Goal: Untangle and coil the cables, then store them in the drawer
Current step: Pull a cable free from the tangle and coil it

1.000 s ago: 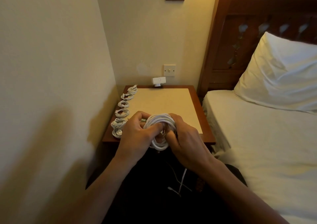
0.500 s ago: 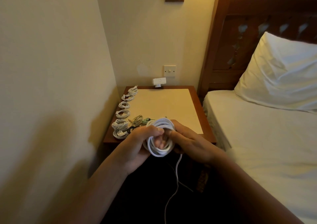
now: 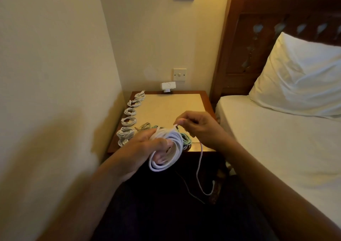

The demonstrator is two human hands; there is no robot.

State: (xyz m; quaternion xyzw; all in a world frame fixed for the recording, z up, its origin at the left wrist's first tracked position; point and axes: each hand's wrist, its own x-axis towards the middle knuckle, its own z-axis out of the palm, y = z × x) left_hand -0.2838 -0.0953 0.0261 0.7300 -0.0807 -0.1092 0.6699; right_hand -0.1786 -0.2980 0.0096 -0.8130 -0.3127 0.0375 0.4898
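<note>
Left hand [image 3: 140,146]: grips the white coil [image 3: 175,144], thumb over the front of the loops and fingers [image 3: 159,156] curled through the middle. This probably pins the turns so they cannot spring apart.
Right hand [image 3: 201,128]: thumb and forefinger are pinched together on the tail [image 3: 199,167] just above the coil's top, the other fingers curled in. It seems to be keeping the cord taut to lay on the next turn.
Coil: held upright in the air at the nightstand's [image 3: 166,108] front edge, not resting on it.
Tail: drops from under the right hand, sags into a loop and rises to a plug near the bed [image 3: 276,139]. That length is yet to be wound.
Pinched spot: blurred, possibly a connector, possibly plain cord.
Small coils [image 3: 128,120]: a row of white ones lies along the nightstand's left edge beside the wall, likely parked there as finished and kept apart so they do not tangle.
Green coil [image 3: 186,139]: on the front edge, just behind the held coil.
Drawer: not in view, as the space under the top is dark.
Writing: none readable. The white adapter [image 3: 168,85] at the back shows only a round mark, and the switch [image 3: 180,74] is plain.
Stage: coiling is nearly done on this cable and storing has not begun.
</note>
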